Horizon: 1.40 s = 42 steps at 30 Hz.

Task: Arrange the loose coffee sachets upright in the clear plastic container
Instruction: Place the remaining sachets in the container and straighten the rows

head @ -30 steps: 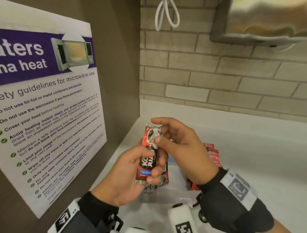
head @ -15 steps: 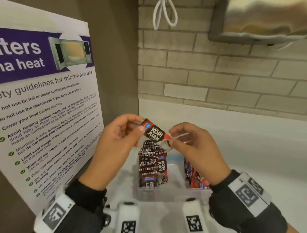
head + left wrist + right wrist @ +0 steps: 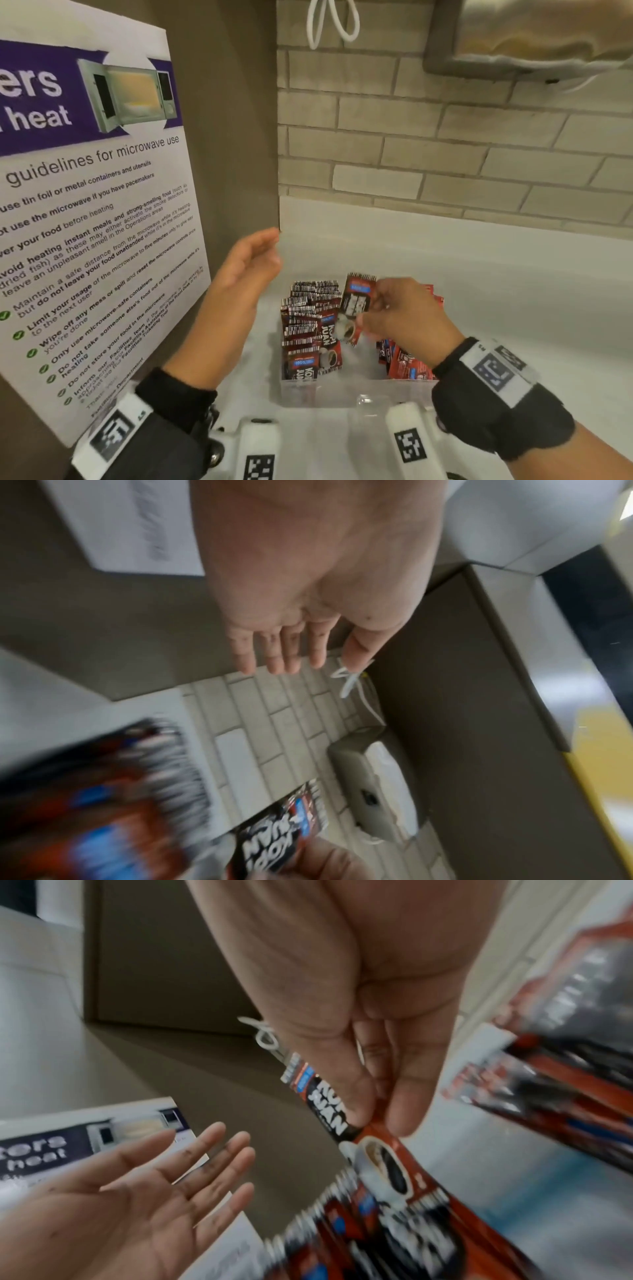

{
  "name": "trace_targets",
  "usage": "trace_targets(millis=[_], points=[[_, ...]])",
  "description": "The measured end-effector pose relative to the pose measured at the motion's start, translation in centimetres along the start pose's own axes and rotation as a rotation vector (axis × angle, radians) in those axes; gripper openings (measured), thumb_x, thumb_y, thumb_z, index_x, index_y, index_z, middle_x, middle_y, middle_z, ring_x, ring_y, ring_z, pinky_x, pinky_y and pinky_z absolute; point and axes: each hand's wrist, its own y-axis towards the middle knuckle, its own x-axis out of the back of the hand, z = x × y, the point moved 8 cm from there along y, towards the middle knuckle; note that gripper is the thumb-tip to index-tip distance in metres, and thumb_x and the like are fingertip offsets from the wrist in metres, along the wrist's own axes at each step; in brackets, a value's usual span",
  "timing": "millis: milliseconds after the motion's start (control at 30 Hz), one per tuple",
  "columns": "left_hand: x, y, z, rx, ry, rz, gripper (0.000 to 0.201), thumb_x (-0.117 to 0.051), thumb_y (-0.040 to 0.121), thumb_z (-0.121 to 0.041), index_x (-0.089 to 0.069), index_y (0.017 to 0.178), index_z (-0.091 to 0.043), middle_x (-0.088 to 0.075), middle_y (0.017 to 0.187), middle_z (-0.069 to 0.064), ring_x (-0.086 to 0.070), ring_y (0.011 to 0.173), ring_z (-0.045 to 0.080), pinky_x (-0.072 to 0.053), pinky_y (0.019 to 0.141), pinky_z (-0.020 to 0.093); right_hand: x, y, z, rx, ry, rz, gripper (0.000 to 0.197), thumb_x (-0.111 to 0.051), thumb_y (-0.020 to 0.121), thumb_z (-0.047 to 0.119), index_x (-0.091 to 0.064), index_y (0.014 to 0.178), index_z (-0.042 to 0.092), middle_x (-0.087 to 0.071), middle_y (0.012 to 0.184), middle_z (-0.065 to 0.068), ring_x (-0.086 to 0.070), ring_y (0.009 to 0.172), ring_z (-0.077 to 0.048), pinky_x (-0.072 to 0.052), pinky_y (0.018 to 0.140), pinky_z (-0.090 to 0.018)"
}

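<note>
Pinching one red-and-black foil coffee sachet [image 3: 356,308] between thumb and fingers [image 3: 405,1096], the right hand [image 3: 407,315] holds it above the clear rectangular plastic container [image 3: 342,394] on the white table [image 3: 513,308]. Upright sachets [image 3: 308,325] fill the container's 9 o'clock side; more red sachets [image 3: 407,366] lean at 3 o'clock. The left hand [image 3: 246,270], at 10 o'clock from the container, is spread wide, holding nothing.
</note>
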Motion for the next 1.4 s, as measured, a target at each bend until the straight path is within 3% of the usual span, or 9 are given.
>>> trace_targets(millis=[167, 267, 400, 533, 633, 733, 1033, 1233, 1400], points=[[0.3, -2.0, 5.7, 0.301, -0.044, 0.039, 0.043, -0.051, 0.084, -0.034, -0.045, 0.126, -0.042, -0.040, 0.144, -0.018, -0.034, 0.130, -0.005, -0.021, 0.113, 0.030, -4.1, 0.8, -1.2, -0.075, -0.067, 0.148, 0.007, -0.065, 0.073, -0.005, -0.059, 0.073, -0.001, -0.069, 0.080, -0.025, -0.070, 0.078, -0.033, -0.057, 0.074, -0.046], [0.0, -3.0, 7.6, 0.419, -0.062, 0.054, 0.043, -0.036, 0.099, -0.035, -0.034, 0.142, -0.035, -0.029, 0.151, -0.017, -0.023, 0.134, -0.002, -0.014, 0.116, 0.031, -5.0, 1.2, -1.3, -0.097, -0.151, 0.170, 0.008, -0.062, 0.073, -0.006, -0.058, 0.074, 0.001, -0.069, 0.081, -0.020, -0.068, 0.075, -0.027, -0.058, 0.069, -0.035], [-1.0, -3.6, 9.6, 0.500, -0.050, 0.159, 0.076, -0.025, 0.081, -0.068, -0.016, 0.150, -0.037, -0.015, 0.155, -0.022, -0.014, 0.138, -0.006, -0.009, 0.115, 0.030, -5.7, 1.5, -1.4, -0.091, -0.258, 0.190, 0.026, -0.055, 0.080, -0.001, -0.043, 0.063, 0.014, -0.051, 0.065, 0.000, -0.051, 0.059, -0.011, -0.036, 0.046, -0.015], [-1.8, -3.9, 10.5, 0.517, -0.083, 0.217, 0.073, -0.018, 0.078, -0.075, -0.027, 0.144, -0.044, -0.032, 0.147, -0.027, -0.026, 0.135, -0.006, -0.015, 0.115, 0.028, -6.7, 1.4, -2.0, -0.081, -0.264, 0.218, 0.006, -0.056, 0.080, 0.004, -0.053, 0.083, 0.008, -0.062, 0.083, -0.006, -0.062, 0.077, -0.021, -0.054, 0.063, -0.025], [-2.3, -4.0, 10.2, 0.512, -0.078, 0.230, 0.051, -0.018, 0.080, -0.072, -0.046, 0.118, -0.054, -0.058, 0.114, -0.038, -0.049, 0.111, -0.018, -0.032, 0.101, 0.021, -7.4, 1.0, -2.6, -0.139, -0.206, 0.272, 0.035, -0.064, 0.081, 0.009, -0.045, 0.110, 0.005, -0.062, 0.105, -0.012, -0.064, 0.092, -0.025, -0.056, 0.078, -0.034], [-2.5, -4.1, 10.0, 0.510, -0.087, 0.216, 0.044, -0.015, 0.085, -0.065, -0.049, 0.109, -0.051, -0.063, 0.095, -0.041, -0.054, 0.093, -0.023, -0.037, 0.084, 0.013, -7.9, 0.5, -2.6, -0.169, -0.183, 0.312, 0.052, -0.069, 0.079, 0.014, -0.035, 0.118, 0.007, -0.059, 0.111, -0.010, -0.061, 0.099, -0.024, -0.054, 0.084, -0.034], [-3.2, -4.5, 9.8, 0.510, -0.070, 0.262, 0.051, -0.010, 0.091, -0.057, -0.053, 0.114, -0.041, -0.071, 0.105, -0.017, -0.066, 0.100, 0.000, -0.049, 0.070, 0.012, -8.7, 1.1, -2.0, -0.141, -0.210, 0.413, 0.053, -0.077, 0.071, 0.017, -0.052, 0.117, 0.007, -0.063, 0.111, -0.010, -0.062, 0.103, -0.027, -0.053, 0.089, -0.038], [-2.9, -4.0, 9.9, 0.480, -0.105, 0.229, 0.054, -0.013, 0.088, -0.061, -0.048, 0.125, -0.042, -0.067, 0.116, -0.017, -0.062, 0.109, 0.001, -0.044, 0.085, 0.021, -9.7, 1.8, -2.6, -0.166, -0.141, 0.403, 0.059, -0.077, 0.069, 0.010, -0.046, 0.120, 0.009, -0.062, 0.113, -0.010, -0.063, 0.100, -0.027, -0.054, 0.087, -0.042], [-2.5, -3.6, 10.6, 0.478, -0.172, 0.189, 0.070, -0.020, 0.083, -0.069, -0.032, 0.144, -0.039, -0.051, 0.140, -0.014, -0.049, 0.127, 0.006, -0.033, 0.111, 0.036, -10.6, 2.8, -3.7, -0.123, -0.038, 0.269, 0.074, -0.078, 0.058, 0.036, -0.042, 0.119, 0.016, -0.060, 0.111, -0.002, -0.061, 0.100, -0.021, -0.052, 0.088, -0.042]])
